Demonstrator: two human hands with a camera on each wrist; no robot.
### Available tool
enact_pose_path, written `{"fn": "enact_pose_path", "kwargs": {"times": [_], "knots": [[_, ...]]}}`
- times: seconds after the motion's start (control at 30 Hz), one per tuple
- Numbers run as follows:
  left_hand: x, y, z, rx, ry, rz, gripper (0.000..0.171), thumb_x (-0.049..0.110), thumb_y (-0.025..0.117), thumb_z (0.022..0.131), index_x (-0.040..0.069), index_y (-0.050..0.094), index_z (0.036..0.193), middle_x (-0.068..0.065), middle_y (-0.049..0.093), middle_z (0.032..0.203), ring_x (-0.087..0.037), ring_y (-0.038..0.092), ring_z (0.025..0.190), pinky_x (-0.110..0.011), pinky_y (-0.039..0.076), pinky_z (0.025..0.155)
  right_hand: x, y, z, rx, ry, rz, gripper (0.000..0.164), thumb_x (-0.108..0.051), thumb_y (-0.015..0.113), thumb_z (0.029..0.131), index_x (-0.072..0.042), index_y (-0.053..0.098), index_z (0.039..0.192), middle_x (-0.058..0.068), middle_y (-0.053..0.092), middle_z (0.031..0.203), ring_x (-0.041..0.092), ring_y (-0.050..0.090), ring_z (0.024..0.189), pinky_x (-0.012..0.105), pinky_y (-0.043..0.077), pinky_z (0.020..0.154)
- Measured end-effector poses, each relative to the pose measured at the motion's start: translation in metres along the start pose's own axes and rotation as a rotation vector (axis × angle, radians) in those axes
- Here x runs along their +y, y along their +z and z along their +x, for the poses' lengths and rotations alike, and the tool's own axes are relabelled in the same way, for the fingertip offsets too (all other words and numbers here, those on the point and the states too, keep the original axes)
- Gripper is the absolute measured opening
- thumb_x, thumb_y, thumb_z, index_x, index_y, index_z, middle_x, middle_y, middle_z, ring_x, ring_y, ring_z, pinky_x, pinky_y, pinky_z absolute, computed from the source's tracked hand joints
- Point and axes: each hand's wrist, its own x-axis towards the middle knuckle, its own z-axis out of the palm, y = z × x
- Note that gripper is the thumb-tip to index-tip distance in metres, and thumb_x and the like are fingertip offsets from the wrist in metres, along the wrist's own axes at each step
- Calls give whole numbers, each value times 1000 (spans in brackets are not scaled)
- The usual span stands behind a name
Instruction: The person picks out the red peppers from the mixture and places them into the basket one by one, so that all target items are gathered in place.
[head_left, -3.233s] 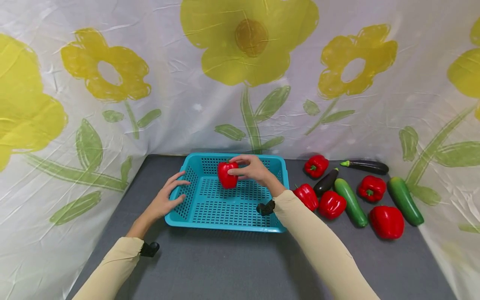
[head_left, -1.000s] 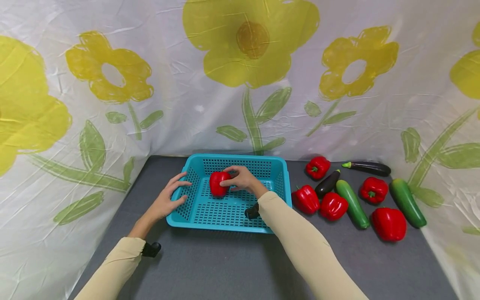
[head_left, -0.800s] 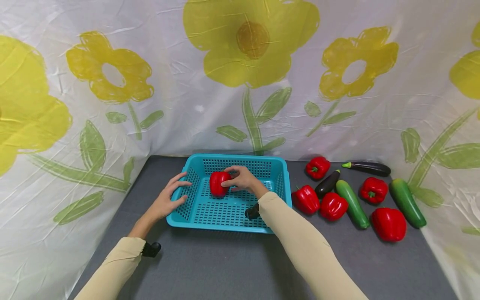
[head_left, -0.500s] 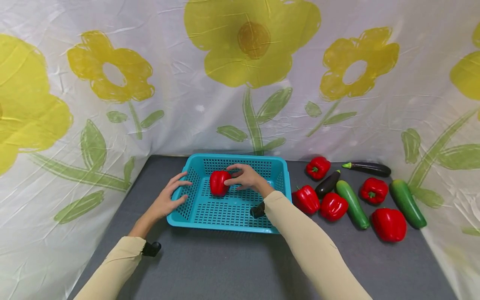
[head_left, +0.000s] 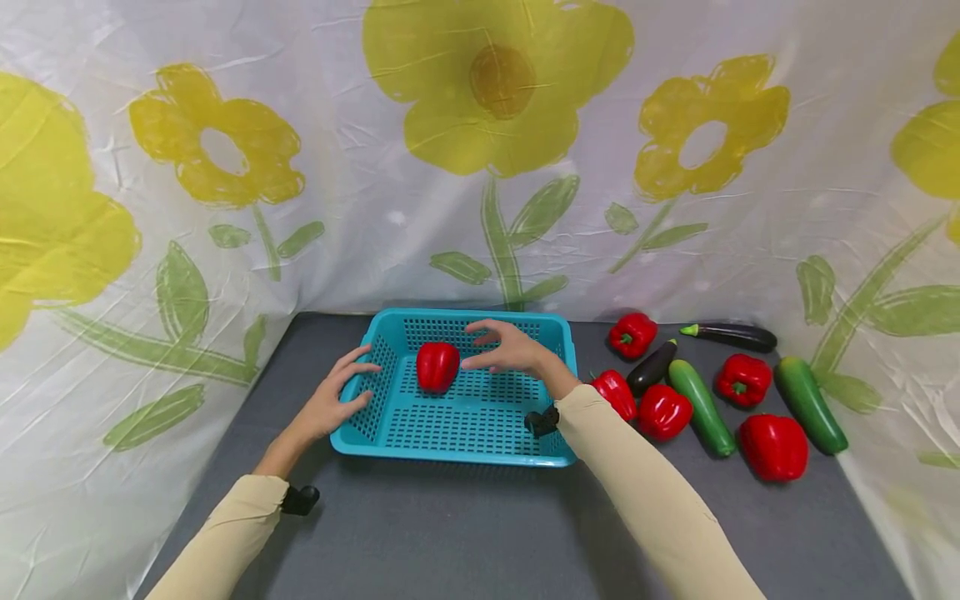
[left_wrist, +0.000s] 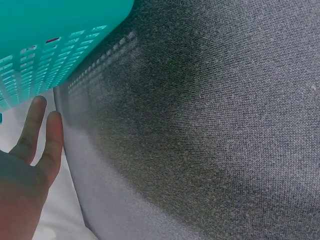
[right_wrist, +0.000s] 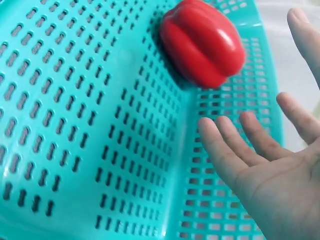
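A red bell pepper (head_left: pixel 437 367) lies in the left half of a blue-green perforated plastic basket (head_left: pixel 472 456); the right wrist view shows the same bell pepper (right_wrist: pixel 202 44) near the basket's side wall. My right hand (head_left: pixel 513 348) is over the basket, just right of the pepper, its fingers spread and apart from it. In the right wrist view the palm of the right hand (right_wrist: pixel 285 175) faces the camera with nothing in it. My left hand (head_left: pixel 333 396) is at the basket's left rim with fingers extended; two of its fingers (left_wrist: pixel 53 132) show beside the basket wall.
Right of the basket lie several more red bell peppers (head_left: pixel 773 447), two eggplants (head_left: pixel 731 335) and two green zucchini (head_left: pixel 702 407) on the dark grey table (head_left: pixel 450 533). A white sheet with yellow flowers (head_left: pixel 502 242) hangs behind and along the sides.
The right hand lowered the bell pepper into the basket, let go of it and drew away to the right. The left hand has stayed at the left rim.
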Motion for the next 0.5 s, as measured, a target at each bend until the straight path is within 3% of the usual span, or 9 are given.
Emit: {"fn": "enact_pose_path", "kwargs": {"times": [0.23, 0.37, 0.5], "knots": [[-3, 2, -3, 0, 1, 7, 37, -16, 64, 87, -11, 60, 123, -40, 30, 150, -61, 23, 137, -76, 26, 98, -5, -12, -19, 131, -189, 46, 46, -11, 72, 96, 1, 57, 138, 27, 54, 137, 36, 63, 112, 55, 48, 96], [-16, 4, -3, 6, 2, 9, 37, -15, 64, 87, -10, 60, 124, -38, 29, 151, -60, 22, 138, -76, 26, 98, -5, -20, -33, 199, -301, 19, 30, -5, 70, 96, 2, 65, 125, 23, 62, 124, 37, 67, 104, 52, 52, 91], [-32, 5, -3, 12, 0, 17, 38, -13, 65, 88, -8, 60, 126, -31, 29, 155, -53, 22, 142, -74, 26, 99, -8, -27, -49, 233, -348, -38, 25, -5, 68, 98, 3, 67, 121, 20, 65, 120, 31, 70, 97, 46, 54, 87]]}}
